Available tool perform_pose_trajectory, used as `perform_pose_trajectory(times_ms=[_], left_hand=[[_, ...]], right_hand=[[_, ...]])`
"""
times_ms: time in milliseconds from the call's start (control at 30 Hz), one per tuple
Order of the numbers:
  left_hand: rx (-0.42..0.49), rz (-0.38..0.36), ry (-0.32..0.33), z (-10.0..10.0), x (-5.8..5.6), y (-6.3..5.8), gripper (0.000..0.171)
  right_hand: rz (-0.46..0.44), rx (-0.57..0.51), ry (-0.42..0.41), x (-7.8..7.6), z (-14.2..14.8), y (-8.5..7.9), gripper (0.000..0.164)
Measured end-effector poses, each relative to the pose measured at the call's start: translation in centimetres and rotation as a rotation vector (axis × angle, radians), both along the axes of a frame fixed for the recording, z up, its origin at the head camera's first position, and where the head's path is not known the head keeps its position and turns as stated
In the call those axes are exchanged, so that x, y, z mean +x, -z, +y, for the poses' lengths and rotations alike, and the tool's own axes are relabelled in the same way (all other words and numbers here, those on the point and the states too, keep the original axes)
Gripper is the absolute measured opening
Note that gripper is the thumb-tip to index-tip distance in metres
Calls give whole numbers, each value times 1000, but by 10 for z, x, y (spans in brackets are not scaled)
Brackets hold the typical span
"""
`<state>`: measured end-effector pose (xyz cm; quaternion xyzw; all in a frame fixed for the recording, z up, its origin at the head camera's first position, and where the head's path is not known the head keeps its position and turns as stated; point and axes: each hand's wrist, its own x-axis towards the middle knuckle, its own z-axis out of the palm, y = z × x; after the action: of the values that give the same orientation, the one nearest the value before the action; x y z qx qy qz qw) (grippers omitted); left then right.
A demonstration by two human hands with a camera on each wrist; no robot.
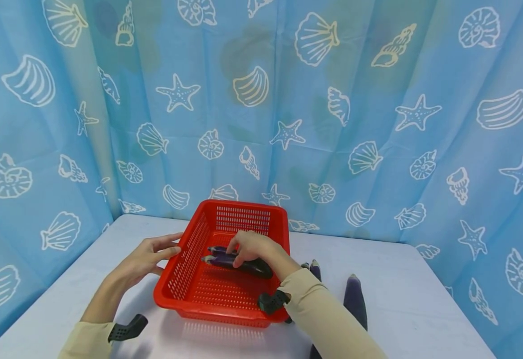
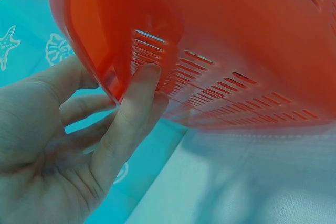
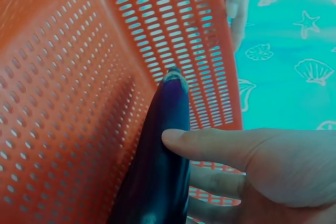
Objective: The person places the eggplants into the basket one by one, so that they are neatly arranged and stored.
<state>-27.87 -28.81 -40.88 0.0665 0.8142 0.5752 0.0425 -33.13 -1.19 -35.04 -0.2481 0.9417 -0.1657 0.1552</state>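
A red plastic basket (image 1: 218, 296) with slotted walls stands on the table, tilted a little in the head view. My left hand (image 1: 146, 257) grips its left rim; in the left wrist view, fingers (image 2: 137, 90) lie against the slotted outer wall. Inside the basket are two dark purple eggplants, side by side. With the right hand (image 1: 254, 247) I hold the nearer eggplant (image 1: 257, 269), thumb on top and the other fingers on its far side. The farther eggplant (image 1: 218, 249) is partly hidden behind that hand. In the right wrist view the held eggplant (image 3: 163, 145) points stem-end toward the slotted wall.
More eggplants lie on the white table (image 1: 405, 299) right of the basket: one long eggplant (image 1: 355, 301), plus stem ends (image 1: 315, 269) showing beside the basket, partly hidden by the right arm. A blue seashell-patterned curtain (image 1: 315, 164) hangs behind the table.
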Motion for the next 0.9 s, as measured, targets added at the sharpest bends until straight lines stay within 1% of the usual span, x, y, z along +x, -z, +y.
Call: perform_pose_trajectory(times_ms=[133,333,667,900], left_hand=[[-1,2,1,0,0,0,69],[-2,6,5,-1,0,-2,68],[-1,-2,-3,0,0,-2,68],[8,-4,2,0,0,-1,67]], right_hand=[[8,37,6,-1,-3,3,33],[0,68,27,-4,-2,2,32],[14,115,-5,-12,-3,7,31],[11,137,-5,-11,-7,8,33]])
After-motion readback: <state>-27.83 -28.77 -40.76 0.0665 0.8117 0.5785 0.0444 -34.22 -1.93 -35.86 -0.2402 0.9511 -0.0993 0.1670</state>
